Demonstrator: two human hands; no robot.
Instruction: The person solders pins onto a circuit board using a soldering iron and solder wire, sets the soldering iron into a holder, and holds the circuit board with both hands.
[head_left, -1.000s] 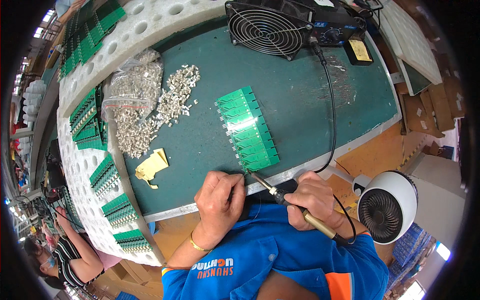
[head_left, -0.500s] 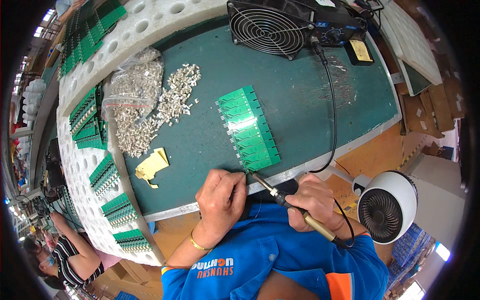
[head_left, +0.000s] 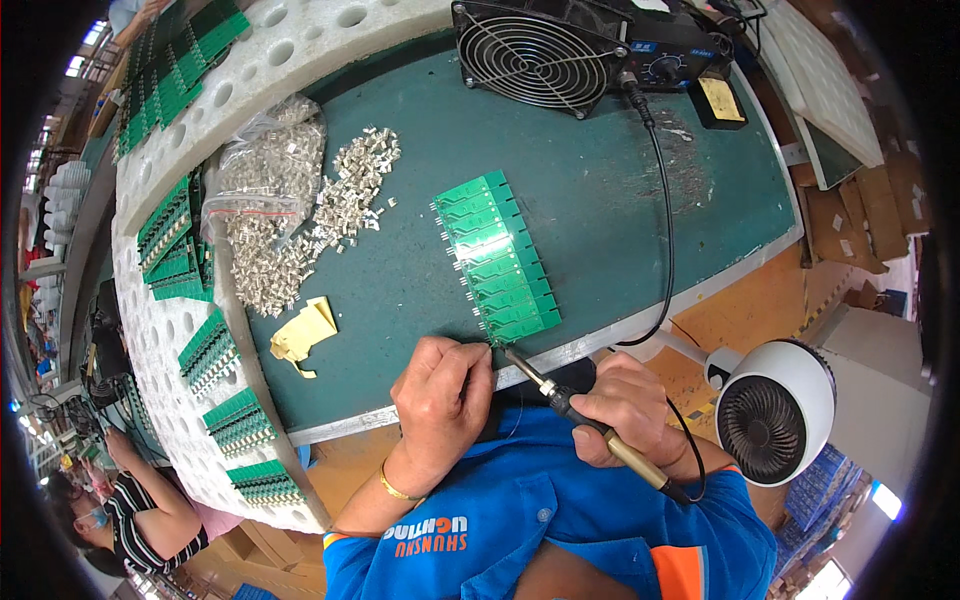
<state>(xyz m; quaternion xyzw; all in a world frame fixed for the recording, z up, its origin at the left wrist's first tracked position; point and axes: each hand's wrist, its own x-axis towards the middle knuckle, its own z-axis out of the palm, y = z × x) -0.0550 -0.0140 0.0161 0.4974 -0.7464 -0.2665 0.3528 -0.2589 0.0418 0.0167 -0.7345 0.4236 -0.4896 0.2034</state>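
Note:
A green circuit-board panel (head_left: pixel 497 255) with small connectors along its left edge lies on the green worktop. At its lower corner, my left hand (head_left: pixel 442 400) is pinched on a thin solder wire (head_left: pixel 515 425) that dangles below the fingers. My right hand (head_left: pixel 620 410) grips the soldering iron (head_left: pixel 560 398), whose tip meets that same corner beside my left fingertips. Left of the panel are loose metal connectors (head_left: pixel 360 175), a bag of more connectors (head_left: pixel 265 170) and a torn yellow paper scrap (head_left: pixel 305 330).
A perforated white foam surround (head_left: pixel 165 330) carries board panels (head_left: pixel 235 420). Behind are a fan unit (head_left: pixel 530 60), soldering station (head_left: pixel 670 70) and sponge holder (head_left: pixel 720 102). A white fan (head_left: pixel 775 410) stands right. A co-worker (head_left: pixel 140 505) works at lower left.
My two hands have barely moved, the left shifting a little toward the board's corner, and the iron's tip stays there. The co-worker's raised hand has moved lower.

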